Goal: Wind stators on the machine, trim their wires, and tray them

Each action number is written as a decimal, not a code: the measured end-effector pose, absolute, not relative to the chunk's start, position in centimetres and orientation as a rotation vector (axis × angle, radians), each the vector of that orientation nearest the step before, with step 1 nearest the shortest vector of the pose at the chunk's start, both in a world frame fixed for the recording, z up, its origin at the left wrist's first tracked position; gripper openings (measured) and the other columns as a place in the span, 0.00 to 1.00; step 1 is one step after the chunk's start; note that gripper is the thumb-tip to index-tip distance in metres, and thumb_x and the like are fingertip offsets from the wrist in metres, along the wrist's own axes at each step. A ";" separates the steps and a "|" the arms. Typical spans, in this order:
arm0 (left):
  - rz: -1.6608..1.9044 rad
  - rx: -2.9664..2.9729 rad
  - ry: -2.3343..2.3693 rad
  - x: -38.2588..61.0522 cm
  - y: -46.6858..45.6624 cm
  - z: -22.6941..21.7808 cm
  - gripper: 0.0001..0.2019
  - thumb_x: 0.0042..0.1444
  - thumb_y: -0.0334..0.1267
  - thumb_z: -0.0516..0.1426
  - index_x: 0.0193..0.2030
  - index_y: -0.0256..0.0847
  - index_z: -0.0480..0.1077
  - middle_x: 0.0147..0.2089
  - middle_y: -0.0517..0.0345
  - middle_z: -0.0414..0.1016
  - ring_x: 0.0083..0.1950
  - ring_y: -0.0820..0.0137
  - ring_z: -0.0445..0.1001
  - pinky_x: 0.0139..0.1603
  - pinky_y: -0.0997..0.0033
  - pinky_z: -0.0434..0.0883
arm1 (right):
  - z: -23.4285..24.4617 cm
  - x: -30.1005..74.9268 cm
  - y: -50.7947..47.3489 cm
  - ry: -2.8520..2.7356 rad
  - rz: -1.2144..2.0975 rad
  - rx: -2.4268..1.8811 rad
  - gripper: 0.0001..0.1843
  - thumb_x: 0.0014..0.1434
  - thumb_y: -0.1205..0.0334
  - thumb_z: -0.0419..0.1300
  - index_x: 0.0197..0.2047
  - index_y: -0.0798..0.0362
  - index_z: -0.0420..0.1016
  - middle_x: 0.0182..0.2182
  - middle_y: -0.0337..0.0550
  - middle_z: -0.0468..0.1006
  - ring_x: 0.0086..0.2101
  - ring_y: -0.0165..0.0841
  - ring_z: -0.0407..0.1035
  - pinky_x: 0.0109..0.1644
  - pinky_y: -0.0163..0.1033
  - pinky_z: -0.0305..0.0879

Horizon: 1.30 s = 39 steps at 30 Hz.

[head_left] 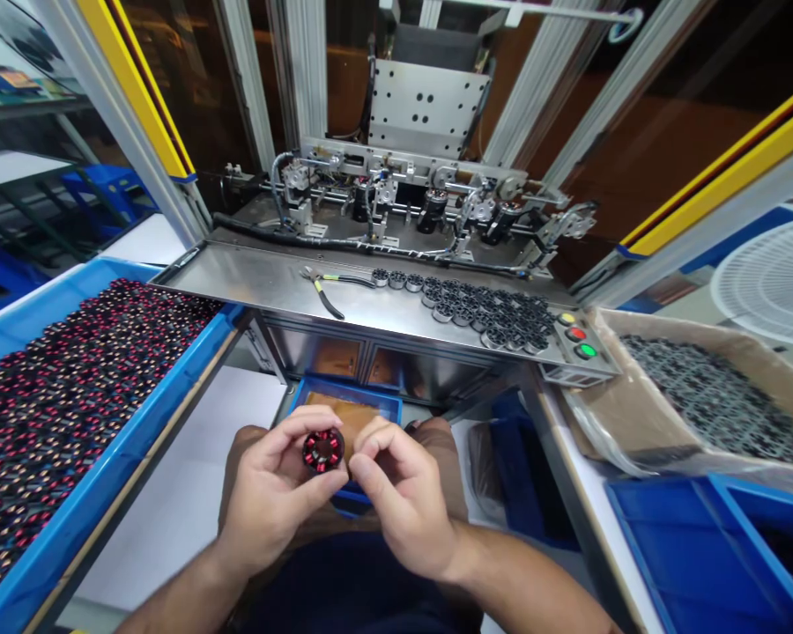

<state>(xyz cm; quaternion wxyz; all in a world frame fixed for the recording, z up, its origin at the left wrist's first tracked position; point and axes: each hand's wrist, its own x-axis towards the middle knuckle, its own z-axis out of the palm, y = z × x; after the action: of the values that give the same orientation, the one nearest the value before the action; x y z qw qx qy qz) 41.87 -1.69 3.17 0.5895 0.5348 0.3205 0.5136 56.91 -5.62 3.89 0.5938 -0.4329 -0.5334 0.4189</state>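
My left hand (283,480) is closed around a small motor stator (322,451), a black ring with red wire windings, its open face turned up toward me. Just right of it, my right hand (403,489) is pinched, thumb against the curled fingers. Whatever lies between those fingertips, if anything, is too small to make out. Both hands are above my lap, in front of a blue bin (350,387) with brown lining. Many similar wound stators (85,379) fill a blue tray (191,361) at my left.
A steel ledge (251,277) bears wire cutters (327,286), rows of bare dark cores (482,308) and a button box (581,348). Behind it stands a winding machine (423,194) between yellow guards. At right are a lined carton (601,387) of parts, blue crates (687,537) and a fan (773,273).
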 end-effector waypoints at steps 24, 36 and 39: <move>1.348 1.886 0.870 40.2 -2.3 2.5 0.27 0.43 0.22 0.66 0.51 0.46 0.72 0.47 0.55 0.80 0.49 0.62 0.79 0.51 0.62 0.77 | 3.7 57.4 -5.0 -1.340 0.718 -0.993 0.20 0.54 0.57 0.68 0.48 0.48 0.67 0.52 0.49 0.66 0.54 0.42 0.61 0.59 0.50 0.59; 1.327 1.679 0.827 40.6 -2.6 3.0 0.25 0.45 0.22 0.65 0.50 0.45 0.73 0.48 0.54 0.80 0.49 0.63 0.79 0.50 0.64 0.79 | 4.5 56.8 -5.0 -1.202 0.856 -1.053 0.07 0.62 0.63 0.60 0.31 0.52 0.71 0.46 0.47 0.70 0.50 0.38 0.66 0.56 0.48 0.62; 1.351 1.608 0.787 40.7 -2.4 3.1 0.24 0.45 0.22 0.65 0.49 0.44 0.74 0.48 0.54 0.80 0.48 0.65 0.80 0.51 0.67 0.79 | 4.3 56.8 -4.7 -1.106 0.894 -1.036 0.08 0.60 0.59 0.63 0.32 0.52 0.72 0.43 0.46 0.71 0.47 0.37 0.67 0.55 0.46 0.63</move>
<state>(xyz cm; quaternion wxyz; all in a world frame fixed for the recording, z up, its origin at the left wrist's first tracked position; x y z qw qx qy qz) 40.71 -2.39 3.12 0.4345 0.6457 0.3161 0.5426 56.79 -4.74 4.32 0.6374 -0.4537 -0.4843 0.3916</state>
